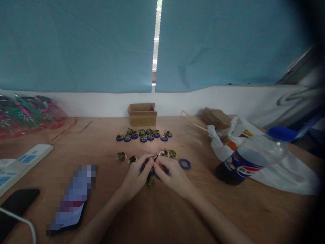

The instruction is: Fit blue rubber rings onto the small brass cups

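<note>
My left hand (139, 171) and my right hand (172, 170) meet over the table, fingertips pinched together on a small round metal fitting (153, 158), mostly covered by the fingers. Beneath the hands lie blue rings, largely hidden, and a brass-coloured fitting (151, 180). Just left of my left hand are two more fittings, one (122, 156) farther out and another (132, 160) beside the knuckles. Beyond my right hand stand further fittings (172, 154). A loose blue ring (185, 164) rests to its right. Farther back, several fittings seated in blue rings (143, 138) form loose rows.
An open cardboard box (143, 118) stands against the wall. On the right, a cola bottle (243, 166) leans by a white plastic bag (284, 178). A phone (73, 200), a power strip (25, 162) and a black object (19, 206) lie left. Wrapped items (33, 112) fill the back left.
</note>
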{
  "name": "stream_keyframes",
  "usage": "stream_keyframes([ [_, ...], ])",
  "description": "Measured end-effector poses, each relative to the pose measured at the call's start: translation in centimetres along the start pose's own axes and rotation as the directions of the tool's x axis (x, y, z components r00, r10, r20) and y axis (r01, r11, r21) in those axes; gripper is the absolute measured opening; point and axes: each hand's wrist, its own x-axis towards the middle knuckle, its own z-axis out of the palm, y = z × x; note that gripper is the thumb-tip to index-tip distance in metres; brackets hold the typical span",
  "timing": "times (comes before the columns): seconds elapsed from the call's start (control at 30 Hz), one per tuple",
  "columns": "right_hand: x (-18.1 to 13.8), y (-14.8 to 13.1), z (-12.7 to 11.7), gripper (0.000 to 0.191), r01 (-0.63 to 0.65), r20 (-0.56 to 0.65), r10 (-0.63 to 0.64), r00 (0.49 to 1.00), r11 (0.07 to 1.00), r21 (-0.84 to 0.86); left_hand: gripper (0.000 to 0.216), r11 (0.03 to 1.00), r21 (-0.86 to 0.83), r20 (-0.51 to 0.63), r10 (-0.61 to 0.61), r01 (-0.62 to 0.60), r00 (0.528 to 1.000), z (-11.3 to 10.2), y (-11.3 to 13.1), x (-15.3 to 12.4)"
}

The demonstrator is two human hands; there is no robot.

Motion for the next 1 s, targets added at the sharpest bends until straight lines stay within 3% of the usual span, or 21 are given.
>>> stream_keyframes([
  [0.13,0.1,-0.1,0.1,0.032,-0.022,-0.01,0.022,1.0,1.0,0.022,0.032,1.0,0.023,0.022,0.011,-0.012,1.0,0.3,0.2,-0.2],
  [0.27,0.2,-0.2,0.1,0.035,-0.089,-0.01,0.093,0.996,0.973,0.211,0.033,0.999,0.036,-0.01,0.014,-0.014,1.0,0.3,0.3,-0.3],
  [0.37,0.3,0.1,0.0,0.038,-0.183,-0.005,0.2,0.98,0.907,0.379,0.033,0.998,0.052,-0.094,-0.015,0.02,0.995,-0.4,0.3,0.1],
  [0.43,0.4,0.5,0.0,0.037,-0.221,-0.034,0.256,0.966,0.888,0.404,0.033,0.995,0.082,-0.196,-0.038,0.055,0.98,-1.4,0.0,0.5],
  [0.57,0.6,1.1,-0.1,0.031,-0.187,-0.122,0.219,0.968,0.955,0.229,0.032,0.954,0.266,-0.34,-0.043,0.14,0.94,-4.2,-1.7,1.5],
  [0.7,0.5,0.8,0.1,0.017,-0.132,-0.091,0.142,0.986,0.986,0.102,0.026,0.68,0.688,-0.362,0.017,0.255,0.932,-6.9,-3.8,2.0],
  [0.8,0.3,0.5,0.3,0.015,-0.106,-0.057,0.109,0.992,0.993,0.05,0.026,0.622,0.731,-0.374,0.02,0.281,0.927,-8.0,-4.4,2.1],
  [1.0,0.1,1.2,0.6,0.016,-0.043,-0.017,0.042,0.999,0.998,-0.047,0.028,0.594,0.756,-0.395,0.078,0.275,0.916,-8.4,-4.5,2.2],
])
